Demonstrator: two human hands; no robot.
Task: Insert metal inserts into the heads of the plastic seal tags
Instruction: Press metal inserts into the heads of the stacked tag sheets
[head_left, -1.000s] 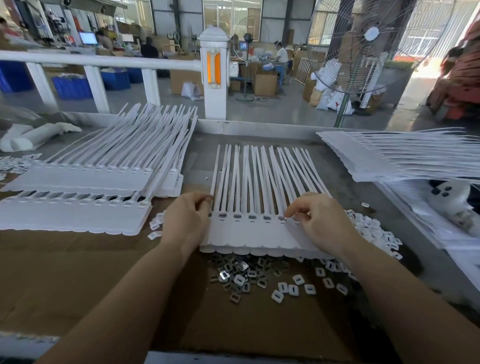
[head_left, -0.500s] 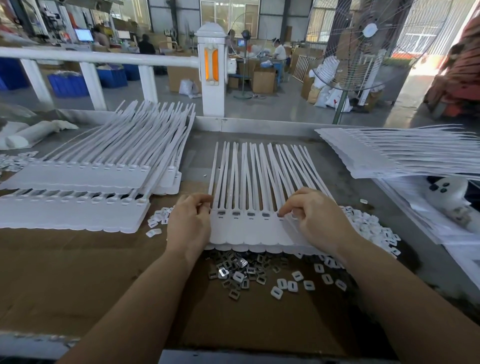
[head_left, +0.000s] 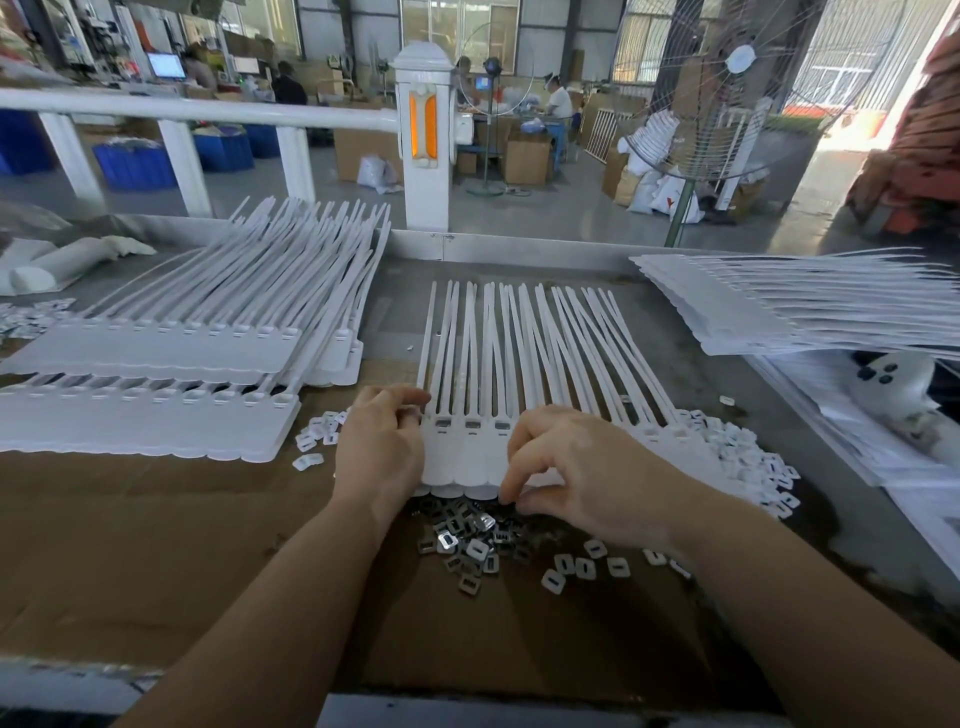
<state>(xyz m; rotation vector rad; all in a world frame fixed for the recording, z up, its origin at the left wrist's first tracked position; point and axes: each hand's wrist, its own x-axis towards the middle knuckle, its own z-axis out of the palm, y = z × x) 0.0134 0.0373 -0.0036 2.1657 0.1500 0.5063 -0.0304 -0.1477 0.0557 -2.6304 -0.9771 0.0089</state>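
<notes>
A white strip of joined seal tags (head_left: 467, 460) lies on the cardboard at the centre, straps pointing away from me. Three heads at its left end (head_left: 471, 425) show metal inserts in them. My left hand (head_left: 379, 447) grips the strip's left edge with curled fingers. My right hand (head_left: 576, 478) has its fingers curled down over the strip's near edge. Its thumb and index tips pinch at the pile of metal inserts (head_left: 467, 538) just below the strip. The right hand hides the strip's middle heads.
White plastic caps lie heaped at the right (head_left: 748, 457), and a few sit by my left hand (head_left: 314, 441). Stacks of tag strips fill the left (head_left: 156, 353) and the far right (head_left: 779, 312). A metal ledge (head_left: 519, 247) bounds the table's far edge.
My right hand has left the tag heads and come down toward me to the insert pile. My left hand stays at the strip's left edge.
</notes>
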